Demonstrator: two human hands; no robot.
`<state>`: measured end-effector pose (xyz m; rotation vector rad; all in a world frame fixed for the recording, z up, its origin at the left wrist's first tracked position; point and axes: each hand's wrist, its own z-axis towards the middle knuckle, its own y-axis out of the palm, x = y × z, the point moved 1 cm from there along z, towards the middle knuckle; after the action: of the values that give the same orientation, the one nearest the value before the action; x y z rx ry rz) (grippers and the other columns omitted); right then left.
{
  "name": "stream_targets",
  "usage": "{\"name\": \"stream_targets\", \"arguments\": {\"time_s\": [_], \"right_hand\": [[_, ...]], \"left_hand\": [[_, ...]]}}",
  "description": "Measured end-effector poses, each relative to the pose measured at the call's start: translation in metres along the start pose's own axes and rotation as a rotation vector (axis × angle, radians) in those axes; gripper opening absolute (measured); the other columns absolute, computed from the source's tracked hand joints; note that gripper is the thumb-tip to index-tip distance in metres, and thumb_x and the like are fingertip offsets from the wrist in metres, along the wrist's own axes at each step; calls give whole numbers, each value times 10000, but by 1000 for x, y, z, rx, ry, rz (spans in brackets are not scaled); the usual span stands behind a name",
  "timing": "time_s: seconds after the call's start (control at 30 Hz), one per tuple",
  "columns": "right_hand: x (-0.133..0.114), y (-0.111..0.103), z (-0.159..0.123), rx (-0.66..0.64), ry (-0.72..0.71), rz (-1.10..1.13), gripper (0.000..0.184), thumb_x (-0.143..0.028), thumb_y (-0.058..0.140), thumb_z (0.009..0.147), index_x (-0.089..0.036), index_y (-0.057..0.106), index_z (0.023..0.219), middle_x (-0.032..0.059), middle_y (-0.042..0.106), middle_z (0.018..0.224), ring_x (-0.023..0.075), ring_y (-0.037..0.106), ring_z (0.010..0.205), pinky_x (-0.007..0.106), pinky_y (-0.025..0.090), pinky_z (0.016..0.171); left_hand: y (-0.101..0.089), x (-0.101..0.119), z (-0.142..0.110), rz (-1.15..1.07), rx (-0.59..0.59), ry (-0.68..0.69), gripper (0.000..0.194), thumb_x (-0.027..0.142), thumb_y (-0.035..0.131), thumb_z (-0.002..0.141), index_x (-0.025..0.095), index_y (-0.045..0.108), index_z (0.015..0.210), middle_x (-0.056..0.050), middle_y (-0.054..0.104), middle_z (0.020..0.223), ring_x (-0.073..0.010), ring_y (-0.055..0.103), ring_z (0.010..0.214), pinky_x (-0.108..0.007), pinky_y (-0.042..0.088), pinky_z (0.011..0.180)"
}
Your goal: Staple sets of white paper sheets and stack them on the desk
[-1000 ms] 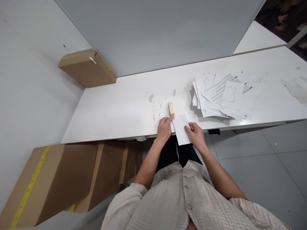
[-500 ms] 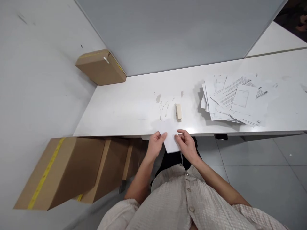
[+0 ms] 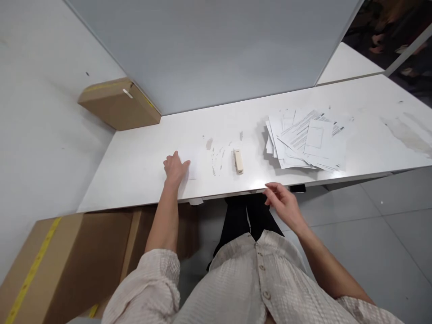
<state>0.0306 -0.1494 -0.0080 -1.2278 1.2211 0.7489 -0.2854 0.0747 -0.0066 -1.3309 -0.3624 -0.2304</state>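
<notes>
My left hand [image 3: 175, 168] lies flat on the white table [image 3: 141, 171], left of centre, its fingertips on a small folded white sheet [image 3: 191, 171] that barely stands out from the tabletop. My right hand [image 3: 282, 201] hovers just off the table's front edge with its fingers loosely apart and nothing in it. A small beige stapler [image 3: 238, 161] lies on the table between the two hands. To the right of it sits a loose pile of printed papers [image 3: 305, 139].
A grey partition panel [image 3: 216, 49] stands along the back of the table. A closed cardboard box [image 3: 118, 104] rests at the table's far left corner against the wall. Larger cardboard boxes [image 3: 67, 256] stand on the floor under the table's left end.
The folded sheet, held by both hands at the table edge, now lies on the table to the left under my left hand. My right hand has let go and drawn back.
</notes>
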Motion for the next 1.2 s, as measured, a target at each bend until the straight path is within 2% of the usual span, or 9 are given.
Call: {"name": "stream_targets", "arguments": {"time_s": [0.13, 0.23, 0.4, 0.53, 0.73, 0.9, 1.0, 1.07, 1.2], "right_hand": [[-15, -65, 25, 427, -116, -307, 316, -469, 536, 814, -196, 639, 937, 42, 637, 745, 179, 600, 643, 336, 491, 653], [-20, -108, 57, 635, -127, -572, 413, -487, 486, 830, -157, 623, 1037, 121, 636, 994, 227, 608, 802, 418, 481, 768], [-18, -128, 106, 363, -92, -896, 716, -620, 560, 723, -93, 500, 1205, 232, 463, 1297, 395, 335, 1258, 539, 351, 942], [-14, -118, 118, 260, -101, -1048, 494, -553, 531, 758, -114, 569, 982, 173, 620, 933, 325, 541, 956, 438, 439, 752], [-7, -116, 113, 285, -242, -1138, 238, -245, 373, 849, -143, 588, 851, 108, 606, 727, 238, 556, 730, 321, 390, 601], [-11, -125, 106, 615, -303, -881, 297, -193, 380, 824, -129, 613, 997, 103, 629, 787, 216, 576, 694, 346, 422, 649], [-29, -118, 87, 775, -342, -499, 298, -280, 412, 850, -158, 615, 1030, 63, 615, 775, 186, 575, 665, 347, 449, 652], [-41, -102, 68, 740, -306, -118, 274, -325, 494, 819, -189, 608, 1028, 39, 612, 804, 169, 584, 680, 331, 470, 641], [-44, -45, 32, 395, -70, 497, 327, -315, 647, 714, -213, 590, 1019, 36, 647, 881, 173, 625, 764, 316, 499, 653]], "left_hand": [[5, 15, -37, 25, 127, 64, 534, 310, 549, 781, 161, 478, 1288, -188, 462, 1279, -371, 358, 1179, -545, 324, 938], [13, 34, -75, -75, 238, 203, 395, 291, 481, 839, 159, 555, 1204, -158, 512, 1216, -296, 392, 1169, -470, 308, 994], [35, 63, -131, -266, 246, 380, 311, 253, 467, 864, 179, 587, 1141, -129, 569, 1108, -238, 477, 1094, -422, 338, 988], [41, 75, -152, -325, 226, 431, 294, 230, 462, 876, 199, 591, 1138, -113, 591, 1078, -227, 505, 1068, -411, 377, 955], [28, 86, -157, -348, 242, 532, 286, 183, 482, 867, 181, 590, 1132, -98, 620, 1023, -214, 529, 1027, -400, 411, 930], [21, 105, -166, -451, 232, 582, 260, 172, 494, 861, 186, 613, 1092, -91, 637, 999, -205, 547, 1005, -401, 431, 920], [18, 118, -175, -643, 91, 507, 242, 227, 490, 876, 199, 626, 1074, -83, 654, 988, -191, 577, 975, -377, 458, 888], [16, 128, -180, -847, -116, 365, 264, 290, 513, 874, 202, 617, 1099, -77, 664, 993, -182, 599, 955, -353, 472, 866], [14, 144, -185, -1336, -650, 10, 437, 457, 569, 822, 195, 573, 1171, -88, 667, 1044, -186, 622, 930, -326, 485, 811]]}}
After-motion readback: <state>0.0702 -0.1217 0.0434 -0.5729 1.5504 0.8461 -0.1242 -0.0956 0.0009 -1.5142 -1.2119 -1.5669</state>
